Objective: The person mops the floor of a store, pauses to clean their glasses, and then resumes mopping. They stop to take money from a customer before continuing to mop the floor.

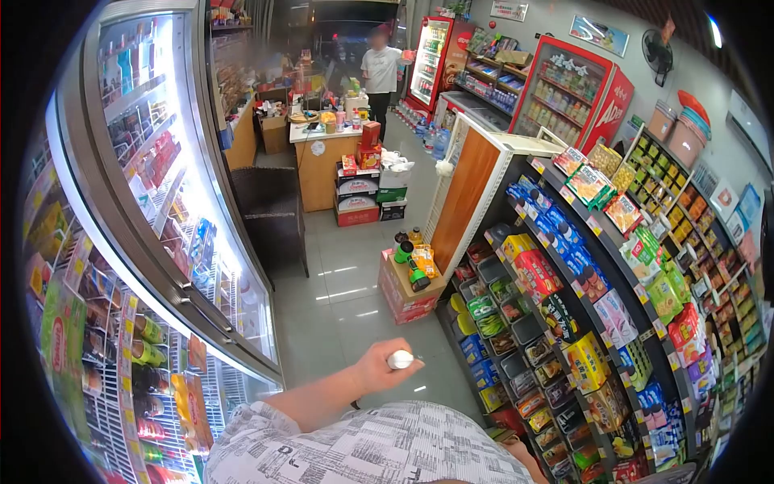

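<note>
1. Small convenience shop, narrow tiled aisle [339, 298] running down the middle.
2. Glass-door drinks chiller [153, 242] along one side, lit, rows of bottles and cans with price tags.
3. Tiered shelving [597, 282] opposite, packed with boxed and bagged snacks; candy tubs lower down.
4. Red branded drinks fridges [572, 93] against the far wall.
5. Counter [322, 153] at the far end, cluttered; cartons [359, 194] stacked at its base.
6. A person [379, 73] stands beyond the counter.

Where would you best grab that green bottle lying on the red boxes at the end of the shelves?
Around the middle of the green bottle, coming from above. It seems to lie on its side atop the red boxes, so its round body faces up, with other bottles crowding close behind it.
</note>
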{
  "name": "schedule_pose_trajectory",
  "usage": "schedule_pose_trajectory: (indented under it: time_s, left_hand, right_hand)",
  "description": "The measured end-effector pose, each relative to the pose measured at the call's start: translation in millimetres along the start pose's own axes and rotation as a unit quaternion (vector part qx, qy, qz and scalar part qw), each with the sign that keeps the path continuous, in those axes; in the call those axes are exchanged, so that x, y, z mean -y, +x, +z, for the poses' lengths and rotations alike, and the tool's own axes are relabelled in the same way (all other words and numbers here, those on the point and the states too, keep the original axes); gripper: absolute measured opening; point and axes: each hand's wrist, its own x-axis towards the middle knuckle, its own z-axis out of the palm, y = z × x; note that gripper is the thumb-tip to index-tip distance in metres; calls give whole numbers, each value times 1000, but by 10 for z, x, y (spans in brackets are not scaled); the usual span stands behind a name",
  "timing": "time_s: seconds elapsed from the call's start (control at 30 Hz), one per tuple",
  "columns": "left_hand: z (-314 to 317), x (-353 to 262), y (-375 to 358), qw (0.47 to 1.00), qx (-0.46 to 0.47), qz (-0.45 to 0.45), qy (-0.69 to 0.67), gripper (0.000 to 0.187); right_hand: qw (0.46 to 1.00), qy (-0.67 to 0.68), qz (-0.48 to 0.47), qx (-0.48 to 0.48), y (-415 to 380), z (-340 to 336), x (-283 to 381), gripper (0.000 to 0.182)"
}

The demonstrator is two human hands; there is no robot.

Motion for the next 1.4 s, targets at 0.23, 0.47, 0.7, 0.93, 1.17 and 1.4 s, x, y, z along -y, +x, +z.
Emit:
schedule_pose_trajectory:
  time_s: [0.23,0.47,0.7,0.93,1.17,1.4]
  left_hand:
    - [-370,-94,79,998,51,-16,-16,22]
    - [-685,18,119,995,79,-24,-50,21]
    - [-838,120,185,997,78,-22,-14,25]
    - [-715,74,189,984,169,-50,-32,23]
    - [-426,191,166,961,276,-9,-8,22]
    - [4,925,-311,921,387,-22,23,21]
  right_hand:
    - [995,93,14,-29,-658,177,834,46]
    - [978,190,89,-10,-878,744,813,48]
    - [996,47,63,-35,-630,1453,167,48]
    - [950,297,72,-62,-726,1238,627,44]
    - [826,452,-276,-192,-1570,113,2419,47]
    - [764,301,-540,-182,-3058,-687,3951,71]
